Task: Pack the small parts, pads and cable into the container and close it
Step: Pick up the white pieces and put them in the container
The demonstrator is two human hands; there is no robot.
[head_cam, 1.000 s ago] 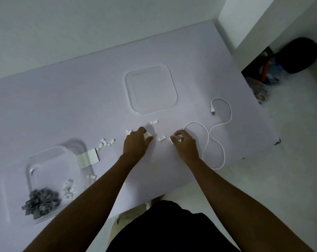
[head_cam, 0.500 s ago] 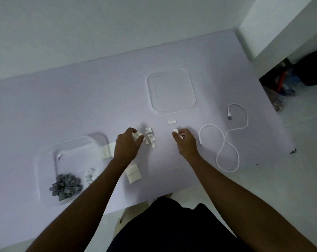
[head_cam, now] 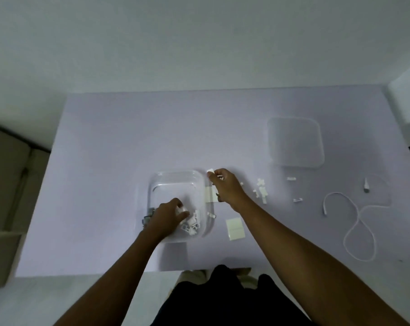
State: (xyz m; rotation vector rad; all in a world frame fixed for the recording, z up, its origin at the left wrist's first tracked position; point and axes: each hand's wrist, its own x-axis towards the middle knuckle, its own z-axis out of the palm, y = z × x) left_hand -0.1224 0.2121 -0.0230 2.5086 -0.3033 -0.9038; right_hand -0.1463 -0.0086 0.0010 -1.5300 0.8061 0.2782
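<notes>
A clear plastic container stands open near the table's front edge. My left hand is inside it, closed on small white parts, above more white parts and grey parts on its floor. My right hand hovers at the container's right rim, pinching small white parts. Loose white parts lie to its right. One white pad lies by the container, another sits under my right hand. The white cable curls at the far right. The clear lid lies flat further back.
The table is pale lilac, with its front edge close to my body. A grey cabinet or box stands left of the table. A wall runs behind the table.
Both hands moved left from the loose parts to the container, carrying white parts. My left hand went inside it. The view swung left, so the lid and cable now sit further right.
</notes>
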